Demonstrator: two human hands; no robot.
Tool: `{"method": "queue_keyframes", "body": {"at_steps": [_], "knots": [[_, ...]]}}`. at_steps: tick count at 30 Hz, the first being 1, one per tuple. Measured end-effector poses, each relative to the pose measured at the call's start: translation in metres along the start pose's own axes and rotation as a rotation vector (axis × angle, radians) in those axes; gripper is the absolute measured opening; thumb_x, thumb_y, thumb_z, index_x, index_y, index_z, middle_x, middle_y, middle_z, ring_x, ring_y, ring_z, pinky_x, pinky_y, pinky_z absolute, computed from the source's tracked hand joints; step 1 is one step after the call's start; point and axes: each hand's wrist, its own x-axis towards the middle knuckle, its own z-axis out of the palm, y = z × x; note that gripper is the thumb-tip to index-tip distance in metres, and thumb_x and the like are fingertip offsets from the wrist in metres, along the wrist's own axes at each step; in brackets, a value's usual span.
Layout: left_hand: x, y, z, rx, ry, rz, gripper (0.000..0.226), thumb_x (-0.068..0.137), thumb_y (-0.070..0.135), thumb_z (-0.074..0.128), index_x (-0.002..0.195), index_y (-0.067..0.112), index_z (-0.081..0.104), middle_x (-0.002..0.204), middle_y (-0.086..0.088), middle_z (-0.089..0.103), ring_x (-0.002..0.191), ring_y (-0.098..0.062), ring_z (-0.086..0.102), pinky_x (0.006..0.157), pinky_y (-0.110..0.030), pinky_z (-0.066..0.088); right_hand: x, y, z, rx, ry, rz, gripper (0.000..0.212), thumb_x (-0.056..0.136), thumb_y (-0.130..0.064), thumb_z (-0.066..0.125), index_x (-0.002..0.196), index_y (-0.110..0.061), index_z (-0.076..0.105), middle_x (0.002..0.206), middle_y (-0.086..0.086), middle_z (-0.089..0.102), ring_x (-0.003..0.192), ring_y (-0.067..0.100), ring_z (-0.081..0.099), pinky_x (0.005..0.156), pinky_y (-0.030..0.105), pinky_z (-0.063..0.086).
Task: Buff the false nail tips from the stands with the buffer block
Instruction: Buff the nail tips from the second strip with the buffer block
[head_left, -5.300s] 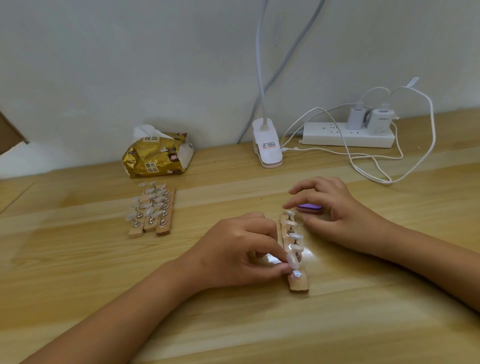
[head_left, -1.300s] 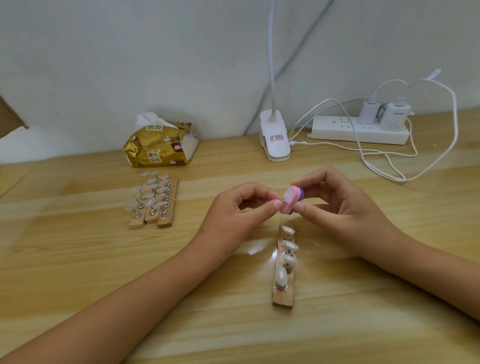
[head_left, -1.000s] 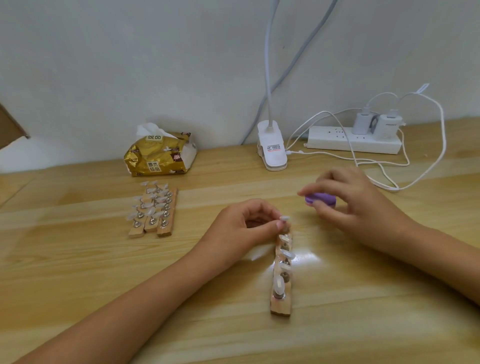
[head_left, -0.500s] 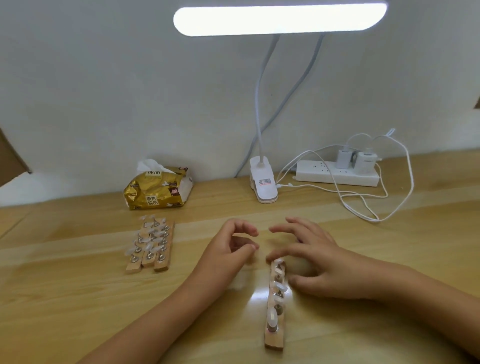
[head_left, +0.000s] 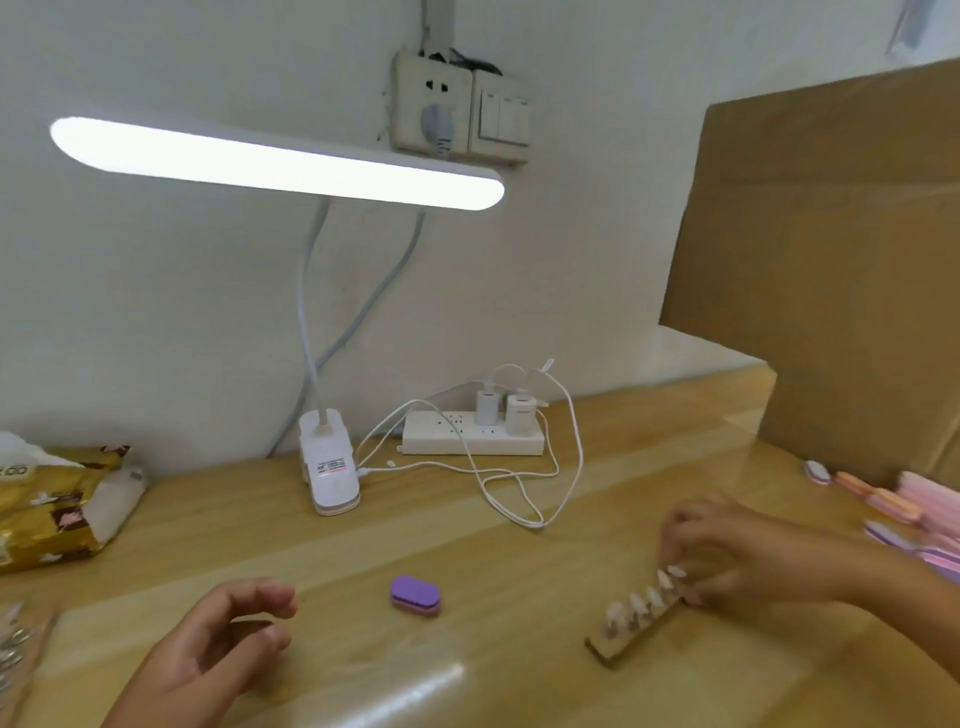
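Observation:
The purple and pink buffer block (head_left: 415, 595) lies alone on the wooden table (head_left: 467, 519), between my two hands. My left hand (head_left: 218, 644) hovers at the lower left with loosely curled fingers and holds nothing. A wooden stand (head_left: 636, 626) with several clear nail tips on it lies at an angle at the right. My right hand (head_left: 727, 556) grips its far end. The other stands (head_left: 13, 634) barely show at the left edge.
A clip lamp (head_left: 330, 467) with a lit bar stands at the back, beside a power strip (head_left: 472, 439) with chargers and loose white cables. A tissue pack (head_left: 57, 504) sits far left. A cardboard box (head_left: 831, 270) fills the right, with several nail files (head_left: 893, 506) below it.
The view has swung up and to the right. The buffer block now lies on the table. My right hand has carried the stand off to the right; my left hand has let go.

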Motion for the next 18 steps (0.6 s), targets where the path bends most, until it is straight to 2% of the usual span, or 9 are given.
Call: {"method": "queue_keyframes", "body": {"at_steps": [3, 5, 7, 10, 12, 14, 16, 18], "knots": [[0.003, -0.004, 0.000, 0.011, 0.002, 0.029, 0.023, 0.085, -0.011, 0.060, 0.090, 0.010, 0.070, 0.082, 0.002, 0.073, 0.087, -0.023, 0.067, 0.069, -0.021, 0.053, -0.010, 0.058, -0.001, 0.133, 0.132, 0.240, 0.021, 0.085, -0.022, 0.077, 0.096, -0.035, 0.064, 0.107, -0.007, 0.061, 0.098, 0.003, 0.053, 0.085, 0.009, 0.039], [0.005, -0.008, 0.001, 0.006, 0.015, 0.048, 0.023, 0.084, -0.014, 0.060, 0.088, 0.007, 0.070, 0.080, -0.003, 0.073, 0.085, -0.026, 0.066, 0.067, -0.016, 0.053, -0.004, 0.091, 0.004, 0.223, 0.279, 0.374, 0.015, 0.085, -0.024, 0.077, 0.092, -0.032, 0.067, 0.098, -0.008, 0.065, 0.088, 0.003, 0.058, 0.073, 0.007, 0.041], [0.007, -0.011, 0.003, 0.009, 0.014, 0.066, 0.024, 0.083, -0.017, 0.059, 0.085, 0.004, 0.070, 0.079, -0.006, 0.073, 0.082, -0.027, 0.065, 0.059, -0.009, 0.050, 0.012, 0.118, 0.011, 0.299, 0.446, 0.515, 0.010, 0.085, -0.027, 0.077, 0.085, -0.029, 0.067, 0.091, -0.006, 0.067, 0.083, 0.004, 0.059, 0.064, 0.011, 0.041], [0.011, -0.015, 0.003, -0.004, 0.018, 0.102, 0.026, 0.082, -0.020, 0.056, 0.083, 0.003, 0.069, 0.078, -0.010, 0.072, 0.078, -0.027, 0.063, 0.056, -0.008, 0.050, 0.045, 0.146, 0.018, 0.381, 0.652, 0.756, 0.023, 0.086, -0.031, 0.075, 0.078, -0.013, 0.063, 0.082, 0.006, 0.066, 0.077, 0.017, 0.059, 0.062, 0.030, 0.041], [0.015, -0.023, 0.003, 0.005, 0.037, 0.133, 0.029, 0.082, -0.021, 0.054, 0.083, 0.003, 0.069, 0.077, -0.011, 0.072, 0.076, -0.024, 0.065, 0.058, -0.007, 0.049, 0.062, 0.155, 0.019, 0.373, 0.733, 0.885, 0.035, 0.088, -0.034, 0.071, 0.067, -0.010, 0.057, 0.073, 0.011, 0.063, 0.071, 0.025, 0.057, 0.061, 0.035, 0.038], [0.019, -0.032, 0.004, 0.023, 0.053, 0.165, 0.033, 0.081, -0.026, 0.050, 0.082, 0.002, 0.068, 0.076, -0.015, 0.071, 0.071, -0.016, 0.067, 0.061, -0.008, 0.049, 0.072, 0.160, 0.021, 0.307, 0.774, 0.934, 0.041, 0.088, -0.040, 0.068, 0.062, -0.012, 0.055, 0.068, 0.010, 0.060, 0.070, 0.029, 0.057, 0.062, 0.036, 0.039], [0.022, -0.039, 0.004, 0.059, 0.055, 0.185, 0.038, 0.079, -0.032, 0.046, 0.081, 0.000, 0.066, 0.073, -0.017, 0.070, 0.063, -0.007, 0.067, 0.062, -0.008, 0.048, 0.076, 0.162, 0.023, 0.263, 0.796, 0.927, 0.040, 0.088, -0.044, 0.067, 0.062, -0.016, 0.057, 0.066, 0.005, 0.057, 0.069, 0.026, 0.054, 0.063, 0.035, 0.038], [0.027, -0.045, 0.003, 0.069, 0.061, 0.175, 0.040, 0.079, -0.033, 0.044, 0.082, 0.001, 0.065, 0.073, -0.010, 0.071, 0.063, -0.004, 0.066, 0.063, -0.007, 0.048, 0.075, 0.163, 0.024, 0.283, 0.808, 0.919, 0.036, 0.087, -0.044, 0.068, 0.064, -0.019, 0.058, 0.066, -0.001, 0.056, 0.066, 0.021, 0.050, 0.063, 0.035, 0.037]]}}
